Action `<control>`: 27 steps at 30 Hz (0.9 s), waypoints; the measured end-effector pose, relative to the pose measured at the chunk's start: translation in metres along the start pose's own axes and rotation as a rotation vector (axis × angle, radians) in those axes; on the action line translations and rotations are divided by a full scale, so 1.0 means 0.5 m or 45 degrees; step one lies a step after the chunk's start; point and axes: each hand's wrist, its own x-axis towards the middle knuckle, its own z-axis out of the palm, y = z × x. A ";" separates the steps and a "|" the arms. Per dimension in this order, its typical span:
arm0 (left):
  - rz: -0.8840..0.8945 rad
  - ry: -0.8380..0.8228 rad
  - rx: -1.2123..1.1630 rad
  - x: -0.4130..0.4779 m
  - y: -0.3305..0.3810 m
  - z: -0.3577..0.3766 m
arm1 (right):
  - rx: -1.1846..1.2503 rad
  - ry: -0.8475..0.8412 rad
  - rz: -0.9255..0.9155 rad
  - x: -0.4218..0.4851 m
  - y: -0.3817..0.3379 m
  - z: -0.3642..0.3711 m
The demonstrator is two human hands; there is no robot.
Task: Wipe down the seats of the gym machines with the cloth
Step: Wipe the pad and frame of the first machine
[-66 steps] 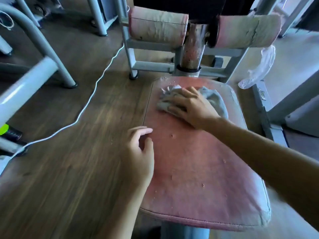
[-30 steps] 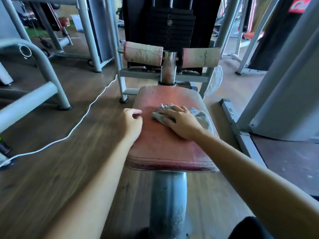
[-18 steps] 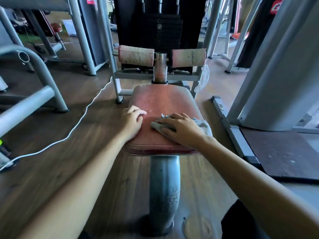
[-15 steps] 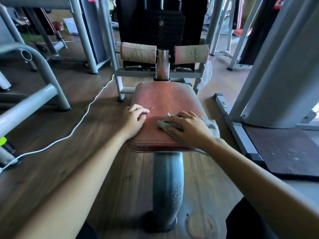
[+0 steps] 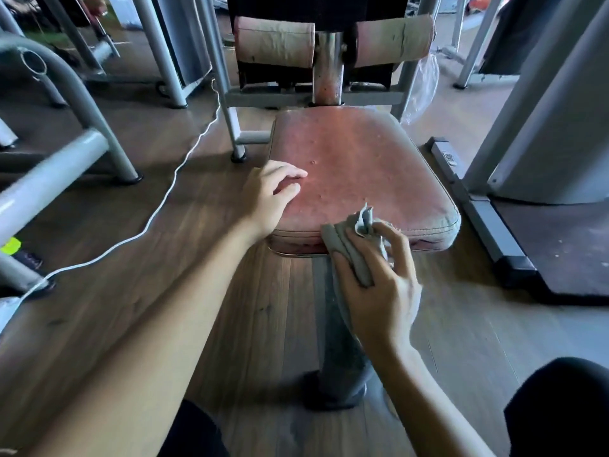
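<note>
From the head camera, the right hand (image 5: 379, 285) grips the grey cloth (image 5: 352, 249) in a tight bunch, fingers curled round it, at the near edge of the red seat (image 5: 356, 166); most of the pad lies beyond its fingertips. The left hand (image 5: 273, 196) rests loosely on the seat's left edge, holding nothing. Bunched like this, the cloth offers little face, so a pass could leave streaks. The pad looks pitted and worn, which may snag fabric. A fold hangs below the right hand, close to the grimy post (image 5: 339, 341), and could pick up dirt there. The white cable (image 5: 171, 189) on the floor, out past the left hand, could catch a foot.
</note>
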 end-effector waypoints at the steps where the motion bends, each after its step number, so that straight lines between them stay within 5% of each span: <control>1: 0.012 0.010 -0.017 0.000 -0.003 0.002 | 0.004 0.042 0.012 -0.012 -0.007 0.019; 13: 0.013 0.032 -0.052 0.001 -0.011 0.005 | -0.025 0.292 0.131 -0.029 -0.013 0.064; 27: -0.040 0.041 -0.017 -0.002 0.002 0.004 | 0.051 0.171 0.044 -0.036 -0.023 0.083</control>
